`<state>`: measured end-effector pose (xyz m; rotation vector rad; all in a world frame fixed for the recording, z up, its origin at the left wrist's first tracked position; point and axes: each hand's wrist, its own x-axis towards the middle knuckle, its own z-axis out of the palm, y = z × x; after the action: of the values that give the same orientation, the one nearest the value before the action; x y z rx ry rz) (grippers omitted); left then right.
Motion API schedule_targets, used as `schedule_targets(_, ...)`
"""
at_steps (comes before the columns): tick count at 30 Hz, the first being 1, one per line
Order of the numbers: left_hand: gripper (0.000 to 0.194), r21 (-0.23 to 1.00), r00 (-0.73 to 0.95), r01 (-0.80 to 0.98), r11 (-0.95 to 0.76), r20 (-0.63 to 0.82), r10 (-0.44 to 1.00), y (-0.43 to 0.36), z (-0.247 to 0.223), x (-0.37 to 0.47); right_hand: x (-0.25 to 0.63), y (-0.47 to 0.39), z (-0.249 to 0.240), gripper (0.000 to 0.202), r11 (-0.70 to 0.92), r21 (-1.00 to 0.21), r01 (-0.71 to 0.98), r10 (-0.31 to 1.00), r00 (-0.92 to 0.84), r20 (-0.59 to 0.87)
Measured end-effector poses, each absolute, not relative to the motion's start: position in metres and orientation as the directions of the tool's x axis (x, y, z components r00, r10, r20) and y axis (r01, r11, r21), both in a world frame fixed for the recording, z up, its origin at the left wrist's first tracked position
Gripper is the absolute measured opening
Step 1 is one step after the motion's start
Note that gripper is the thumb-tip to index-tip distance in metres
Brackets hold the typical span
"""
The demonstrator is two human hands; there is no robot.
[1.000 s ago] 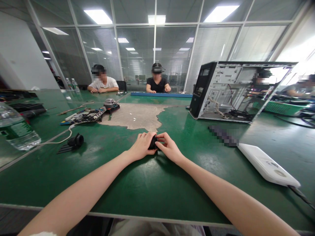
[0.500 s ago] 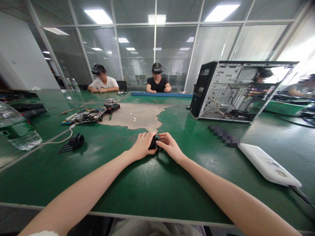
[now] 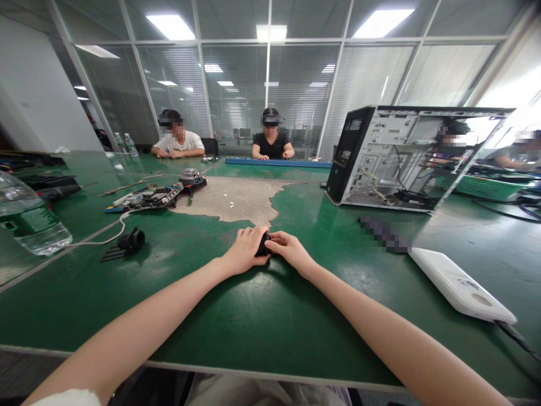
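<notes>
My left hand (image 3: 246, 248) is wrapped around a small black part (image 3: 264, 246), with the fingers over its far side and the thumb under its near edge. Against the part's right side rest the bent fingers of my right hand (image 3: 289, 251), thumb and forefinger close together. The part is held just above or on the green table (image 3: 253, 316); its exact kind is hidden by my fingers. To the left lies another black piece (image 3: 132, 241) with a round end and several thin prongs.
A circuit board (image 3: 147, 197) lies at the left, by a heatsink-like part (image 3: 192, 177). A plastic bottle (image 3: 31, 220) stands far left. At right are an open computer case (image 3: 393, 169), a white power bank (image 3: 462, 285) with a cable, and a green basket (image 3: 486, 186). Several people sit around the table.
My right-hand fingers have closed in and turned on the black part, covering more of its right end. The left hand keeps its hold. The view has shifted very slightly.
</notes>
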<state>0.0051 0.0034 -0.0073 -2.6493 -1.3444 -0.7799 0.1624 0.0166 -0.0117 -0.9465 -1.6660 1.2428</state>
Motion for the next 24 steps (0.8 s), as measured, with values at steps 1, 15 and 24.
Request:
schedule_targets(1, 0.056, 0.160, 0.486, 0.774, -0.613, 0.471, 0.736, 0.0033, -0.0073, 0.0051, 0.1627, 0.0162, -0.0117, 0.027, 0.244, -0.965, 0.101, 0.908, -0.372, 0.191)
schedule_targets(15, 0.056, 0.151, 0.485, 0.780, -0.607, 0.467, 0.739, 0.0017, -0.0058, 0.0049, 0.1604, 0.0121, -0.0196, 0.019, 0.402, -0.906, 0.134, 0.880, -0.331, 0.341)
schedule_targets(24, 0.057, 0.167, 0.487, 0.773, -0.613, 0.463, 0.740, 0.0011, -0.0046, 0.0048, 0.1614, 0.0116, -0.0181, 0.023, 0.379, -0.910, 0.168, 0.879, -0.372, 0.298)
